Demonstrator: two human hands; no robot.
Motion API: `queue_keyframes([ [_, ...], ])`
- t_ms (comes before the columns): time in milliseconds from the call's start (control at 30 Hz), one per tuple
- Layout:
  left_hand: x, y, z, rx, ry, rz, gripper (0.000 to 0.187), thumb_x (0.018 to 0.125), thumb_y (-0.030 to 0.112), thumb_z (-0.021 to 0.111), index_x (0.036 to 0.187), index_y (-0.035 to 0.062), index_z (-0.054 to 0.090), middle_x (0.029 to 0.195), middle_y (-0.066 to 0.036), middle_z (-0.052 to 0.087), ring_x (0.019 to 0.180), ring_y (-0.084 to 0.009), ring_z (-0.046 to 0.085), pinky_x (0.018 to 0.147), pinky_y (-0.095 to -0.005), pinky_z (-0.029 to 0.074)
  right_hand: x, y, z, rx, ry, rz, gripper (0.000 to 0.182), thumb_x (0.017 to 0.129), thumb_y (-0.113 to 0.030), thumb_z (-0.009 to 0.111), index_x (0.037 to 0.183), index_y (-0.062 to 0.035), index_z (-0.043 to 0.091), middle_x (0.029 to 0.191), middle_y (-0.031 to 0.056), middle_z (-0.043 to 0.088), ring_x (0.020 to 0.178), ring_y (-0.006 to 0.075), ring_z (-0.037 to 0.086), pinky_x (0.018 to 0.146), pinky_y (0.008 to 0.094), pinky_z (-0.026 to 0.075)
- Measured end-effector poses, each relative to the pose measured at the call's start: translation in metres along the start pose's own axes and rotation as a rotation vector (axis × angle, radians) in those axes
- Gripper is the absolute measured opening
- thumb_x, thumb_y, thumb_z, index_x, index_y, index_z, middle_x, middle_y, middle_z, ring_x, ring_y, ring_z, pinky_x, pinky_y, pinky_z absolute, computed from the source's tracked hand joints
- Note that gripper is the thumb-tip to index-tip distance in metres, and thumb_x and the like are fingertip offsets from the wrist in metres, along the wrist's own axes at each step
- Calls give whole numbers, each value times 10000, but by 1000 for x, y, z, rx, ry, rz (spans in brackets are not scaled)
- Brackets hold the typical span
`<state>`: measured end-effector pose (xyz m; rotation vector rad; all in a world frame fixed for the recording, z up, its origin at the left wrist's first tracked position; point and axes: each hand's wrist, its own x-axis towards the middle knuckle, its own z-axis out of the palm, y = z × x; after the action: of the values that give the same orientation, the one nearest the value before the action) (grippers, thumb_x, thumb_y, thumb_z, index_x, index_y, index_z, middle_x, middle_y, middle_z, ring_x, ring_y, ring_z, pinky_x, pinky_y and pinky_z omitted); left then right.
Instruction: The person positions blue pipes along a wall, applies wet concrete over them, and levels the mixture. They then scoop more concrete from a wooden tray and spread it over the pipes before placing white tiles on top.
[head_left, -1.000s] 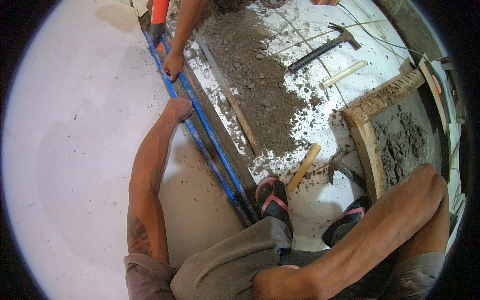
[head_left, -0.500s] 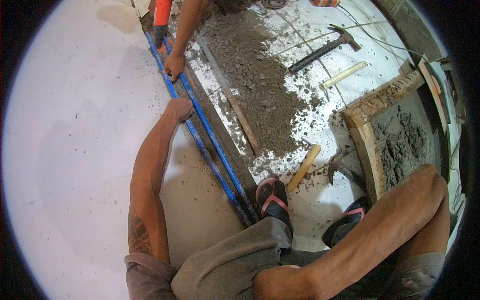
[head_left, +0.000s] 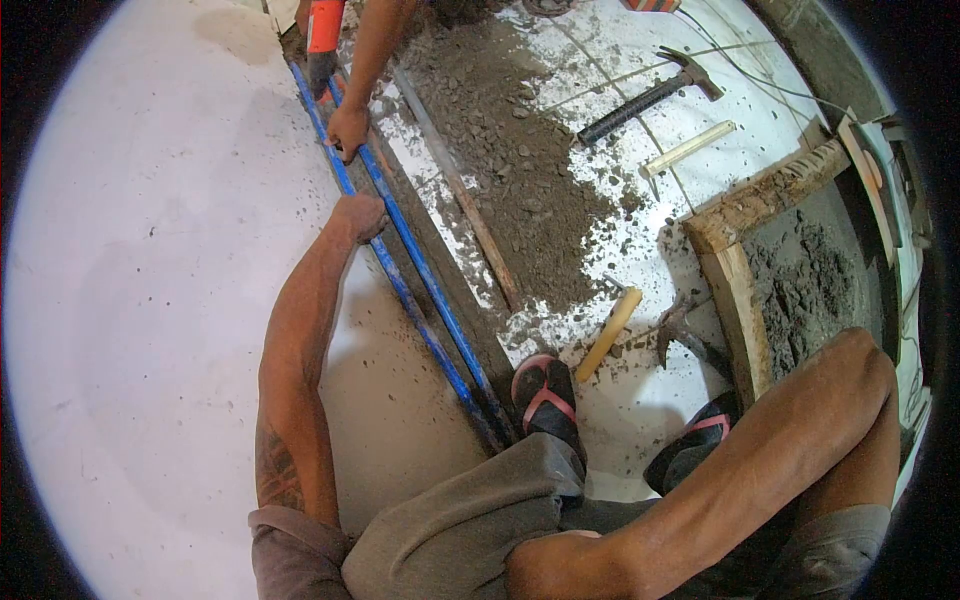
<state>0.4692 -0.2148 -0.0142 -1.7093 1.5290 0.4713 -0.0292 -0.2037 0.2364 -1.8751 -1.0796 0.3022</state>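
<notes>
Two blue pipes (head_left: 425, 290) lie side by side in a narrow trench cut in the floor, running from the top left down to my foot. My left hand (head_left: 358, 218) is closed on the left pipe, arm stretched out. Further up, another person's hand (head_left: 347, 130) presses on the same pipes, and an orange tool (head_left: 322, 28) shows above it. My right hand (head_left: 548, 568) rests on my knee at the bottom edge; its fingers are hidden.
Dirt and rubble (head_left: 510, 150) lie right of the trench, beside a thin metal bar (head_left: 470, 215). A hammer (head_left: 650, 95), a wooden stick (head_left: 688, 148), a yellow-handled tool (head_left: 610, 335) and a wood-framed mortar box (head_left: 735, 290) are on the right. My sandalled foot (head_left: 545, 395) touches the trench end.
</notes>
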Motion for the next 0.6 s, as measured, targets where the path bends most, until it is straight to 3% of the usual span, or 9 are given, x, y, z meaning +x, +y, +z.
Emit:
queue_keyframes([
  [467, 16, -12, 28, -30, 63, 13, 289, 880, 294, 586, 877, 34, 712, 941, -167, 714, 917, -331, 689, 759, -451, 569, -4, 2, -17, -27, -87, -29, 180, 844, -263, 633, 755, -127, 713, 801, 61, 714, 736, 227, 688, 626, 381, 527],
  [600, 3, -2, 9, -34, 54, 0, 297, 876, 303, 588, 870, 31, 707, 932, -164, 712, 931, -326, 684, 749, -456, 569, -4, 2, -23, -32, -94, -38, 177, 847, -252, 633, 762, -119, 712, 806, 67, 714, 738, 226, 688, 623, 378, 525],
])
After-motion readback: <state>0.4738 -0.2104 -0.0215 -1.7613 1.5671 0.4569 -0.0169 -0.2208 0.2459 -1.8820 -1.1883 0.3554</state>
